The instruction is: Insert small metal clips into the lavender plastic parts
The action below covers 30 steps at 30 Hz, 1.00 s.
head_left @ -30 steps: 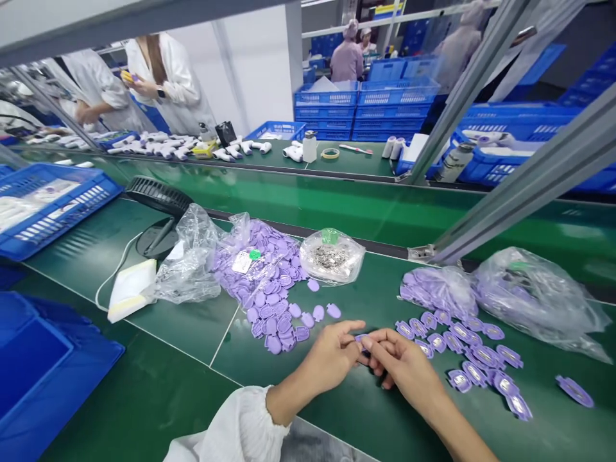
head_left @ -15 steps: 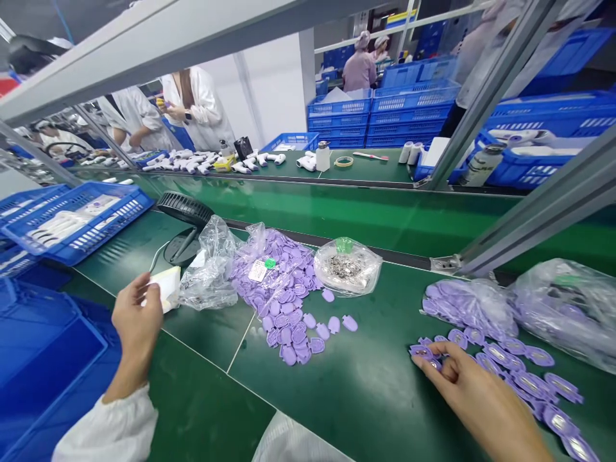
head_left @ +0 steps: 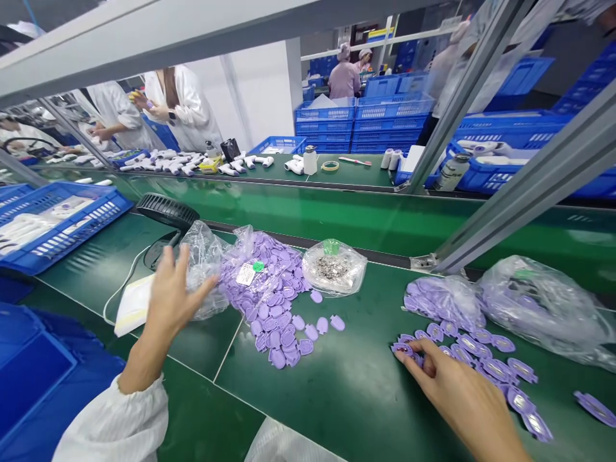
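Observation:
My left hand (head_left: 173, 301) is raised with its fingers apart, holding nothing, just short of a crumpled clear plastic bag (head_left: 206, 266). Farther right, a heap of lilac plastic pieces (head_left: 272, 308) spills from a torn bag. My right hand (head_left: 445, 378) lies among flat lilac pieces with metal-coloured centres (head_left: 481, 356), its fingers closed on the leftmost lilac piece (head_left: 402, 348). Behind them sit a bag of lilac pieces (head_left: 445, 301) and a larger clear bag (head_left: 539, 308). A small bag of metal parts (head_left: 333, 268) lies between the groups.
The green workbench (head_left: 308, 398) carries a black fan (head_left: 167, 210) and a white pad (head_left: 135, 305). Blue crates (head_left: 62, 224) stand at the left. Aluminium frame bars (head_left: 524, 179) cross the view. Beyond, co-workers (head_left: 178, 109) stand by white devices on another bench.
My hands have moved apart from the bench's middle. The left has gone up and left to the clear bag, and the right has gone right onto the loose lilac pieces.

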### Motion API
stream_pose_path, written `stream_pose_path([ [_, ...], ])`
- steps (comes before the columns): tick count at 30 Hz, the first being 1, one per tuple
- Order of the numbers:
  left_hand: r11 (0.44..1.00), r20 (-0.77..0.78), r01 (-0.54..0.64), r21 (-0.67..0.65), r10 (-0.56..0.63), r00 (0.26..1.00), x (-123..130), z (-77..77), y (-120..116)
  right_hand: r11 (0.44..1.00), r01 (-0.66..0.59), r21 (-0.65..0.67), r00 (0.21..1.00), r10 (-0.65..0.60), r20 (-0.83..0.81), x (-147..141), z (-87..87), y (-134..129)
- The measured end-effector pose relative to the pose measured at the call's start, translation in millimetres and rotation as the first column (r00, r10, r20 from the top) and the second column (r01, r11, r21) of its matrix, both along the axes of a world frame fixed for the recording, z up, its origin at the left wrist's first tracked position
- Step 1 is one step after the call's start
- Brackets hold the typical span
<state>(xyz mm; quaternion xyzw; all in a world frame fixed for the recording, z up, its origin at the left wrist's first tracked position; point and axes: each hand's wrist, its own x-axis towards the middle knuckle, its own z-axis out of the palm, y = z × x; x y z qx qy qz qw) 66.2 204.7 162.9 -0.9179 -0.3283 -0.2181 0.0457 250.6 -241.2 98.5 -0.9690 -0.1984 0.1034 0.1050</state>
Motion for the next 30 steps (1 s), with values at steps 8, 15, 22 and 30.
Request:
stream_pose_path([
  [8,0.964,-0.258,-0.241,-0.112,0.206,0.944,1.7,-40.7,48.8,1.0,0.015,0.005,0.997,-0.014,-0.076,-1.3,4.7,-2.3],
  [15,0.926,-0.246,-0.077,-0.371,-0.017,0.969,35.7,-40.7,69.0,1.0,0.02,-0.002,0.996,-0.02,-0.086,-0.4,5.0,-1.2],
  [22,0.886,-0.07,-0.109,-0.45,0.086,0.994,66.3,-38.8,55.5,0.999,0.009,0.053,0.999,-0.006,-0.054,-0.7,2.5,-1.6],
  [30,0.758,0.201,0.068,-0.649,0.085,0.976,94.6,-21.9,50.2,0.994,0.031,0.102,0.998,-0.025,-0.054,-0.3,0.1,-1.7],
])
